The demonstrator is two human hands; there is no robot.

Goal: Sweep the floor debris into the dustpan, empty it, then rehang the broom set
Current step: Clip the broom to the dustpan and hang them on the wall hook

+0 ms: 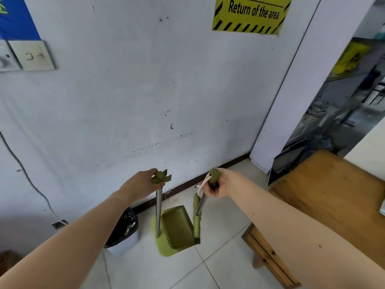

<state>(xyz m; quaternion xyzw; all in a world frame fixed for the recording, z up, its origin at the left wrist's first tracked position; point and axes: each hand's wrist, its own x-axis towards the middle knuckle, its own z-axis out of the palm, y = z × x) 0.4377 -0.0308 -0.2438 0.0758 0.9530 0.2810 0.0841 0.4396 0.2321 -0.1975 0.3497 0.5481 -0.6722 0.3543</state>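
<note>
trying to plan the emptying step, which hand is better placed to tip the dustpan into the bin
Left, probably. The left hand already grips the dustpan handle, and the black-lined bin stands on that side, just left of the dustpan. The right hand is occupied holding the broom handle.

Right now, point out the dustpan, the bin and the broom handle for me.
dustpan (177,228): head view, on the green tray behind its comb teeth.
bin (123,226): head view, on the black liner at its mouth.
broom handle (158,207): head view, on the metal shaft below the left hand (139,185).
</note>
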